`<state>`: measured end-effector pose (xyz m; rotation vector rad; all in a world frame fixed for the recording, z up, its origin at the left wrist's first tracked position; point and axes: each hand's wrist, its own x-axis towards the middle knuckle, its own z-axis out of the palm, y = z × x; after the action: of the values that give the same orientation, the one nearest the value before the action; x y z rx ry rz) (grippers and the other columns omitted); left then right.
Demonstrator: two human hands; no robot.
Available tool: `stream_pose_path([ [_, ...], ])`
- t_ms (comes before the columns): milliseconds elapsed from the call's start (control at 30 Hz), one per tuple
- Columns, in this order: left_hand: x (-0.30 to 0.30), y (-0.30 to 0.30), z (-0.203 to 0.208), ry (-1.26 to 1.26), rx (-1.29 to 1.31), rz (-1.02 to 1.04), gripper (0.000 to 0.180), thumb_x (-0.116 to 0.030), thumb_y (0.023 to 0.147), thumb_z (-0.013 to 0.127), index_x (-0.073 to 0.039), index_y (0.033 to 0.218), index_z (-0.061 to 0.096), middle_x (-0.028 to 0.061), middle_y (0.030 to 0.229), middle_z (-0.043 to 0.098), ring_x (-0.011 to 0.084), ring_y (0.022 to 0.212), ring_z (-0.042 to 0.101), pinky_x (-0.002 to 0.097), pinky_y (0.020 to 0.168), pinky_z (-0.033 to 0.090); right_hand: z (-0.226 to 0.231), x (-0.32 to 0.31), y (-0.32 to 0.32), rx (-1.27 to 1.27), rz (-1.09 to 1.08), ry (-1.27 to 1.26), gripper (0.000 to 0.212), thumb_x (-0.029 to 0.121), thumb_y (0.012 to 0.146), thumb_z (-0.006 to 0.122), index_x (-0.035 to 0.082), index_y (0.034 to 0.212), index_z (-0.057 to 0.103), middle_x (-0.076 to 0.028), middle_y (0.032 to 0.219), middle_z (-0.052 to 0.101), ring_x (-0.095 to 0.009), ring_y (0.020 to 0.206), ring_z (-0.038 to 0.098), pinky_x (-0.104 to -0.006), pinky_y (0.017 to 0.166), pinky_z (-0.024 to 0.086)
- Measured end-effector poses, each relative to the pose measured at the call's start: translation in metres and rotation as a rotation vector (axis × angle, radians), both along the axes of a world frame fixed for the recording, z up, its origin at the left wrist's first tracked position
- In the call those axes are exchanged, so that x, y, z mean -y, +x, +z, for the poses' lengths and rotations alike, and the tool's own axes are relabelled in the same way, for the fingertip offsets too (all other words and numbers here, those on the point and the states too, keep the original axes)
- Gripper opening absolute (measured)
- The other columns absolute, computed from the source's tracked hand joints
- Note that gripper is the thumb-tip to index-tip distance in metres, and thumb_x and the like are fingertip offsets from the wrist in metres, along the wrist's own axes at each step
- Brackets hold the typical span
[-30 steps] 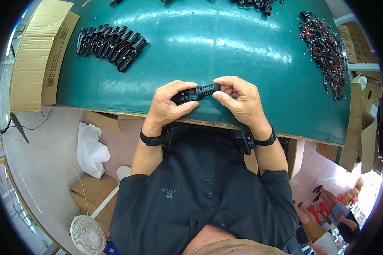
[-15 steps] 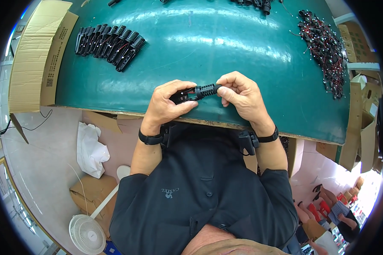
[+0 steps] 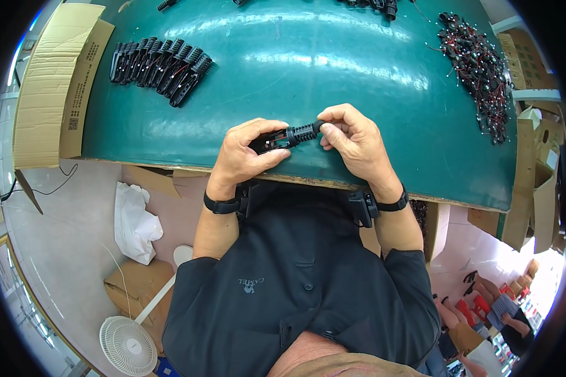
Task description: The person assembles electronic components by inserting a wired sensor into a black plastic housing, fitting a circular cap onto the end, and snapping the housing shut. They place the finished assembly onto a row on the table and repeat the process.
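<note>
Over the near edge of the green table, my left hand (image 3: 240, 152) grips a black plastic housing (image 3: 269, 144) between thumb and fingers. A slot in its side shows small parts and a bit of red inside. From its right end juts a black ribbed sleeve (image 3: 303, 134), tilted slightly up to the right. The thumb and forefinger of my right hand (image 3: 356, 147) pinch a dark rounded end piece (image 3: 319, 125) at the sleeve's tip. Whether that piece is separate or joined to the sleeve, I cannot tell. My palms hide part of the housing.
Several similar black housings (image 3: 160, 68) lie in a row at the table's left. A heap of small black parts with red wires (image 3: 475, 72) covers its right side. Cardboard boxes (image 3: 47, 88) flank the table. A white fan (image 3: 129, 345) stands lower left; people sit lower right.
Both hands and the housing have shifted very slightly to the left. The right fingers still pinch the sleeve's tip, and the left grip looks the same.
</note>
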<state>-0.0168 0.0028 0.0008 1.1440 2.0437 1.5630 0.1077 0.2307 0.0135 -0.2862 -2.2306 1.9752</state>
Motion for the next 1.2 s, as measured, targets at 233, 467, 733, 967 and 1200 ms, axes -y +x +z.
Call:
stream_pose_path([
  [233, -0.0004, 0.0011, 0.002, 0.012, -0.002, -0.005, 0.043, -0.006, 0.076, 0.09, 0.001, 0.116, 0.075, 0.012, 0.1, 0.076, 0.02, 0.089, 0.073, 0.0305, 0.08, 0.057, 0.0059, 0.002, 0.0009, -0.038, 0.016, 0.151, 0.018, 0.001, 0.105, 0.064, 0.001, 0.122, 0.07, -0.003, 0.094, 0.071, -0.008, 0.076, 0.067, -0.0229, 0.068, 0.057],
  [467, -0.0012, 0.0007, 0.0026, 0.005, -0.002, 0.007, 0.043, -0.005, 0.076, 0.09, 0.001, 0.116, 0.075, 0.0123, 0.1, 0.076, 0.0201, 0.088, 0.073, 0.0306, 0.08, 0.056, 0.005, 0.0031, 0.0009, -0.056, 0.012, 0.076, 0.021, 0.002, 0.103, 0.068, 0.002, 0.124, 0.07, -0.003, 0.094, 0.071, -0.008, 0.077, 0.069, -0.0226, 0.068, 0.058],
  [733, -0.0014, 0.0011, 0.0023, 0.008, -0.006, 0.0, 0.044, -0.006, 0.076, 0.09, 0.001, 0.116, 0.075, 0.0121, 0.099, 0.076, 0.02, 0.087, 0.072, 0.0305, 0.079, 0.056, -0.0022, 0.0001, 0.0038, -0.006, 0.035, -0.107, 0.02, 0.0, 0.101, 0.071, -0.001, 0.121, 0.069, -0.004, 0.099, 0.071, -0.009, 0.082, 0.071, -0.0227, 0.072, 0.059],
  [967, -0.0007, 0.0022, 0.0026, -0.013, -0.013, 0.006, 0.044, -0.006, 0.075, 0.09, 0.001, 0.116, 0.076, 0.0115, 0.1, 0.077, 0.0192, 0.088, 0.073, 0.0302, 0.079, 0.056, 0.0019, 0.0012, 0.0064, 0.009, 0.028, -0.032, 0.022, -0.004, 0.098, 0.07, -0.002, 0.12, 0.068, -0.006, 0.105, 0.073, -0.01, 0.086, 0.072, -0.0242, 0.077, 0.061],
  [1200, 0.0007, 0.0009, -0.0004, -0.013, 0.028, -0.004, 0.046, -0.006, 0.074, 0.09, 0.001, 0.117, 0.075, 0.0106, 0.104, 0.077, 0.018, 0.093, 0.073, 0.0295, 0.084, 0.057, 0.0025, -0.0011, 0.006, -0.098, 0.067, 0.088, 0.028, -0.008, 0.096, 0.069, -0.003, 0.123, 0.068, -0.01, 0.114, 0.075, -0.014, 0.096, 0.074, -0.0267, 0.087, 0.062],
])
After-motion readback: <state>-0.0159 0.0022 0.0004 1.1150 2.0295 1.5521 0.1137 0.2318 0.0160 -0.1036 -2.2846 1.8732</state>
